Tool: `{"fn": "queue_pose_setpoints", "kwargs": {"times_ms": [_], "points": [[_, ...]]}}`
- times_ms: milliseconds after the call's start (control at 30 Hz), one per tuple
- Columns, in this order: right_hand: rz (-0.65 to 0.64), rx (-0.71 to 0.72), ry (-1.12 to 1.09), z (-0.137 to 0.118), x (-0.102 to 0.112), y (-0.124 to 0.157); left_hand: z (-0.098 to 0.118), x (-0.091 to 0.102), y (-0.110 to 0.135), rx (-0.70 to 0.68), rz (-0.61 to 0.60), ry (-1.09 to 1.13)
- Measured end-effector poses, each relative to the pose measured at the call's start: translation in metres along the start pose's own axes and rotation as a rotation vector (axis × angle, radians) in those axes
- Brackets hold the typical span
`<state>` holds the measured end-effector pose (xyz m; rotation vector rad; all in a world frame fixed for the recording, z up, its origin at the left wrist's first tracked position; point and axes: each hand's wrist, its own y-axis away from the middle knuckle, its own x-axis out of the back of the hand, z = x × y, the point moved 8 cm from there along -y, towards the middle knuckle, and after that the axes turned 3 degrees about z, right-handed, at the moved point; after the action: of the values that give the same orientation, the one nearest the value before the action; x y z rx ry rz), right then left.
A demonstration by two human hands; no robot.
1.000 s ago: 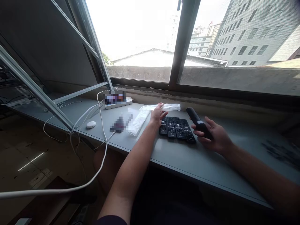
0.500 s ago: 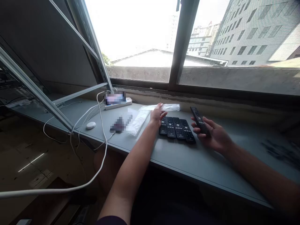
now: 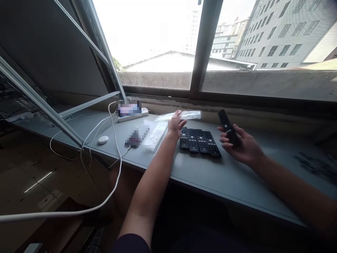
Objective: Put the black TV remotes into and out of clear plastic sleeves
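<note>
Right hand grips 1 remote; left hand, open, touches plastic bags beside 4 remotes.

Grey worktop under a window w/ dark mullion; bldgs and a low roof outside. White power strip at back edge, left of centre, w/ a blurred item on top. White cables run from it over the front edge, hanging twd the floor. Small white round puck near front edge; a blurred dark item to its right, cable plugged in. Alu struts slant across left end. Dark smudges at right end.
</note>
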<state>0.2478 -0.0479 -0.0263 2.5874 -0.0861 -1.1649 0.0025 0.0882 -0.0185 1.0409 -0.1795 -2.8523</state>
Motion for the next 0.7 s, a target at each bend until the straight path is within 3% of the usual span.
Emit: {"fn": "queue_pose_setpoints", "kwargs": {"times_ms": [100,200,300,433,567,700], "points": [[0.051,-0.02,-0.013,-0.003,-0.002,-0.003,0.005,-0.006,-0.002,-0.081,-0.059,-0.048],[0.071,-0.049,-0.008,0.0,-0.011,-0.007,0.002,-0.008,-0.01,-0.094,-0.014,-0.075],[0.034,-0.054,-0.031,0.006,-0.028,-0.009,-0.002,-0.014,-0.021,-0.055,0.043,-0.048],[-0.075,-0.055,-0.062,0.015,-0.055,-0.008,0.001,-0.023,-0.031,-0.067,-0.002,0.021],[-0.066,-0.047,-0.118,0.016,-0.064,-0.009,0.005,-0.017,-0.033,-0.124,-0.052,0.022],[0.017,-0.123,-0.105,0.022,-0.059,-0.014,0.004,-0.006,-0.03,-0.093,-0.049,0.101]]}}
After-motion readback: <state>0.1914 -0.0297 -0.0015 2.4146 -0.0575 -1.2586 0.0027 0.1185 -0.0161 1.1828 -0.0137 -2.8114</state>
